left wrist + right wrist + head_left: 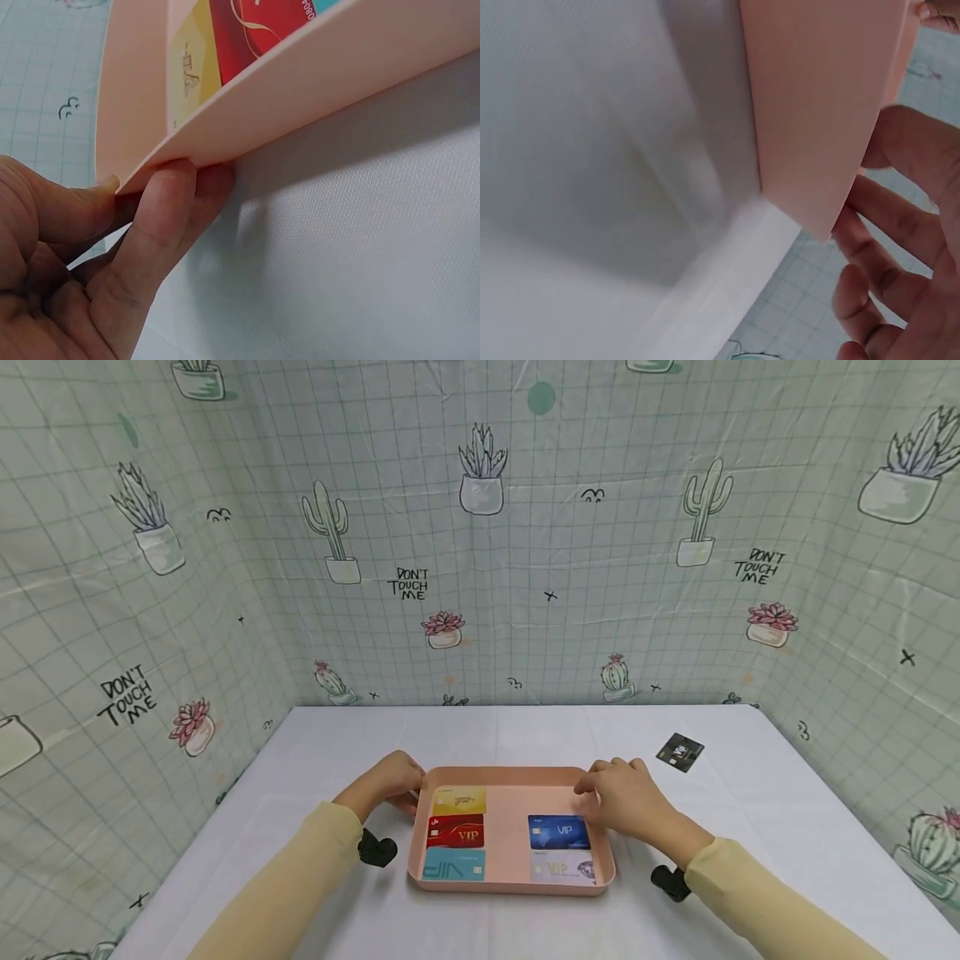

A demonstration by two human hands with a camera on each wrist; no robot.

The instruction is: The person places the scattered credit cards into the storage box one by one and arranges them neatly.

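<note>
A shallow pink tray (507, 835) stands between both hands on the white table. My left hand (393, 779) pinches its far left corner, and in the left wrist view the thumb (79, 214) is on the rim with fingers against the outer wall. At the far right corner, my right hand (626, 797) grips the rim, thumb and fingers around it in the right wrist view. Down the tray's left side lie a yellow card (460, 799), a red card (456, 832) and a teal card (454, 865). On its right side, a blue card (559, 832) lies above a silver card (562, 867).
Beyond the right hand, a black card (680, 752) lies on the white tablecloth (525, 927). A cactus-print curtain (517, 568) surrounds the table at the back and sides. Small black devices (377, 849) hang at both wrists.
</note>
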